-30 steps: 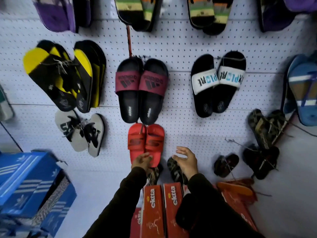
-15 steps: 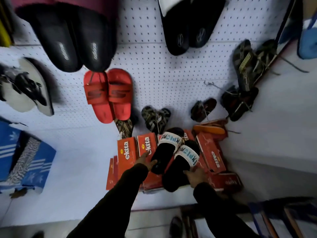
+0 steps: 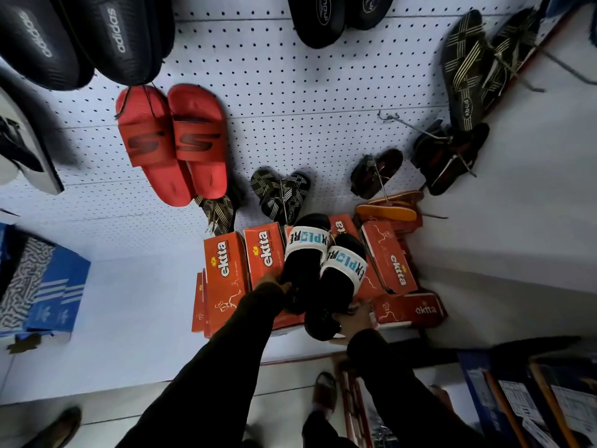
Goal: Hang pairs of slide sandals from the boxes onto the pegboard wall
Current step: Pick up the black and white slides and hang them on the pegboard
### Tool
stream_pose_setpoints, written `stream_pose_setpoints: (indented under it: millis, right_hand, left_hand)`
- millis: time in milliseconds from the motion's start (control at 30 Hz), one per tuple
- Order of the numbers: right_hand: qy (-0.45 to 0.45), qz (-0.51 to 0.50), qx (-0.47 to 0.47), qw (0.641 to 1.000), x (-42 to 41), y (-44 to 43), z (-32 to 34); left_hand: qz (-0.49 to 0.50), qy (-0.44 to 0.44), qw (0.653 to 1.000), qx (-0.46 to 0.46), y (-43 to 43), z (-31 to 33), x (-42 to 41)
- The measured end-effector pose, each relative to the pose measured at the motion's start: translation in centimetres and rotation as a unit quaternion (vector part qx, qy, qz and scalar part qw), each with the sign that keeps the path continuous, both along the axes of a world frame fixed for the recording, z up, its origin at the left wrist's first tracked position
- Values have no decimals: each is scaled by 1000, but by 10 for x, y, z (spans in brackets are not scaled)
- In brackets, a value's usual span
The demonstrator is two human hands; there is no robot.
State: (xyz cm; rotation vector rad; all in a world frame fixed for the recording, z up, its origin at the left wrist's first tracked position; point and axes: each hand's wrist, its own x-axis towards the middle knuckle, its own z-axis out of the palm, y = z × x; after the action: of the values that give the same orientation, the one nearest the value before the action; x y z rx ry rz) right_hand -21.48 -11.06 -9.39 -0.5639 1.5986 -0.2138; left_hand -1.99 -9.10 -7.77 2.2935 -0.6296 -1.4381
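Over the orange cardboard boxes (image 3: 223, 273) at six o'clock, left hand (image 3: 274, 286) and right hand (image 3: 353, 321) each clasp the black white-strapped slide pair (image 3: 323, 273) by its heels; a loose heel-only hold could drop one before the white pegboard wall (image 3: 290, 101).

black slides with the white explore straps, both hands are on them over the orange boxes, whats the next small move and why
Probably lift the black slides up off the orange ekta boxes toward the bare patch of pegboard right of the red slides. The left hand and right hand each grip a heel end, so the pair looks ready to carry, and it is not hung yet.
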Motion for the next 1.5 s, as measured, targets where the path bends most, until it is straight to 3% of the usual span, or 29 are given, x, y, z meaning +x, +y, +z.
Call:
stream_pose_setpoints:
  millis: [167,300,500,933,1167,1400,1500]
  right_hand:
    - [15,23,-22,999,-16,1,3]
    - [-3,15,-61,998,-21,8,18]
    - [-55,-6,-142,988,-18,0,69]
    - [-145,-11,-384,912,0,-57,206]
    - [-181,-14,-451,874,4,-74,273]
    - [-234,-29,-553,799,5,-103,354]
    - [-238,-22,-571,785,8,-124,384]
  left_hand:
    - [68,109,992,-14,25,1,-2]
    - [82,70,994,-5,44,11,-9]
    - [118,29,987,-106,46,51,-11]
    - [203,6,894,-399,-2,194,-8]
    - [186,-31,846,-499,-17,259,-5]
    - [188,-16,779,-598,-47,336,-5]
    - [183,-35,763,-619,-64,360,-1]
